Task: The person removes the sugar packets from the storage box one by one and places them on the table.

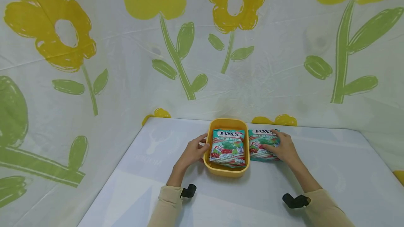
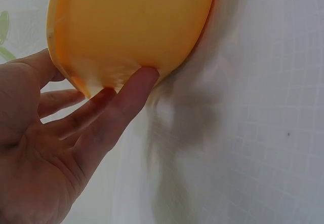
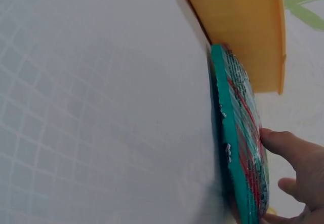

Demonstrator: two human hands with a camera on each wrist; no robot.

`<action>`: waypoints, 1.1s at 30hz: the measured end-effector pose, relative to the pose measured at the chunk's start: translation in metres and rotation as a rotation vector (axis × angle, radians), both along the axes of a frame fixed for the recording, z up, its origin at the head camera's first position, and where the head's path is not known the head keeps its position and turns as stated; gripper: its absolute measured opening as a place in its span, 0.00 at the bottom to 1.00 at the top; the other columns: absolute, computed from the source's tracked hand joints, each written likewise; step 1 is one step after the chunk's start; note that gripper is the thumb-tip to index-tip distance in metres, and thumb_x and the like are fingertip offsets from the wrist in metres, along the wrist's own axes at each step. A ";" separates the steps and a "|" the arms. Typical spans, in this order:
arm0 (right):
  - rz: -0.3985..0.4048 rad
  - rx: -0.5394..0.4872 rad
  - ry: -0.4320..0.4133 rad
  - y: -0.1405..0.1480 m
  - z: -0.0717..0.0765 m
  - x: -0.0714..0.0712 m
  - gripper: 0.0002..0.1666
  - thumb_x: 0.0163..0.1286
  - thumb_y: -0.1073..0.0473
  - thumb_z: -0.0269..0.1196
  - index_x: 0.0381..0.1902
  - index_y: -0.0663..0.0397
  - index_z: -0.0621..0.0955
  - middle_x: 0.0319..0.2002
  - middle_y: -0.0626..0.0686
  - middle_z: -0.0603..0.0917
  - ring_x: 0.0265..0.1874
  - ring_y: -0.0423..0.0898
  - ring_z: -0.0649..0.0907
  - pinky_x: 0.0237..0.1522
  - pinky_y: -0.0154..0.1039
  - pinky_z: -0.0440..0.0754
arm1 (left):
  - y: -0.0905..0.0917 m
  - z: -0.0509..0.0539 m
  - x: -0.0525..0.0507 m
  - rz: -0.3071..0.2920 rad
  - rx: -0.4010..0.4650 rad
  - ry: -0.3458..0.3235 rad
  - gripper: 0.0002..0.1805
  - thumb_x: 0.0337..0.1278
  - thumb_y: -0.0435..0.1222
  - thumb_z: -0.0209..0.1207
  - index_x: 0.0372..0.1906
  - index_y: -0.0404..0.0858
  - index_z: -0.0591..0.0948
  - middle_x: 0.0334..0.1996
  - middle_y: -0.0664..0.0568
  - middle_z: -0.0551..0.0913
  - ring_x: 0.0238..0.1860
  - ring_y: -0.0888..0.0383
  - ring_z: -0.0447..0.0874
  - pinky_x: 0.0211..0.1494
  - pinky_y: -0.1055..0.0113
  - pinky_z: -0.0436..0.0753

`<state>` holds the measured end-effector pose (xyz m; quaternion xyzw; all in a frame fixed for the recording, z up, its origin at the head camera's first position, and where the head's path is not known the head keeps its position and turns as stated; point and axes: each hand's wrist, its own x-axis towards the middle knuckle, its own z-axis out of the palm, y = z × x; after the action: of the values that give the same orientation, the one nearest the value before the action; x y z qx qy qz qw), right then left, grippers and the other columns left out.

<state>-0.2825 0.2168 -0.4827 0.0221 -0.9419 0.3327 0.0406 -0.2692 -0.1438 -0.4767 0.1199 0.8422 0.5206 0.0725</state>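
Note:
A yellow plastic tub (image 1: 226, 173) stands on the table with a teal bag of FOX'S Mint Blossom candy (image 1: 227, 146) lying inside it. My left hand (image 1: 196, 149) holds the tub's left side. In the left wrist view, its fingers (image 2: 132, 95) touch the outer wall and the thumb side meets the rim. To the right of the tub, outside it, lies a second FOX'S candy bag (image 1: 259, 145), its left edge close against the tub. My right hand (image 1: 285, 147) grips this bag at its right side, thumb on the printed face; part of its grip is hidden.
Both containers and bags sit near the far edge of the white table (image 1: 268, 199). Behind it hangs a white cloth (image 1: 271, 90) printed with yellow flowers. Dark wrist-mounted pieces (image 1: 296, 201) stick out from both sleeves.

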 end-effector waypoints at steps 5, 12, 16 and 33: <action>-0.050 0.025 -0.038 -0.002 0.001 0.001 0.50 0.61 0.44 0.68 0.72 0.65 0.62 0.67 0.79 0.59 0.66 0.76 0.62 0.63 0.75 0.66 | -0.001 0.001 0.000 0.002 0.003 -0.003 0.30 0.70 0.40 0.54 0.74 0.40 0.64 0.59 0.37 0.75 0.50 0.45 0.84 0.25 0.60 0.89; -0.075 0.059 -0.017 -0.004 0.004 0.007 0.49 0.62 0.44 0.68 0.70 0.66 0.64 0.65 0.80 0.62 0.62 0.77 0.66 0.59 0.75 0.70 | 0.000 0.001 0.000 0.014 -0.020 -0.018 0.31 0.70 0.41 0.54 0.74 0.42 0.64 0.59 0.39 0.75 0.50 0.46 0.84 0.26 0.61 0.89; -0.076 0.067 -0.009 -0.005 0.004 0.010 0.48 0.62 0.44 0.68 0.70 0.67 0.64 0.64 0.81 0.63 0.60 0.77 0.68 0.57 0.74 0.72 | 0.000 0.000 0.000 0.011 -0.020 -0.017 0.31 0.70 0.41 0.55 0.74 0.42 0.64 0.59 0.38 0.75 0.50 0.47 0.84 0.26 0.62 0.89; -0.058 0.125 0.062 -0.011 0.016 0.019 0.41 0.65 0.48 0.66 0.67 0.67 0.69 0.60 0.80 0.70 0.57 0.76 0.71 0.56 0.72 0.74 | 0.000 0.000 -0.001 0.013 -0.015 -0.021 0.31 0.69 0.41 0.55 0.74 0.42 0.64 0.59 0.38 0.75 0.50 0.47 0.84 0.26 0.61 0.89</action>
<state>-0.2630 0.2055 -0.4671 0.0074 -0.9594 0.2710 0.0780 -0.2699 -0.1437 -0.4770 0.1085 0.8462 0.5158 0.0791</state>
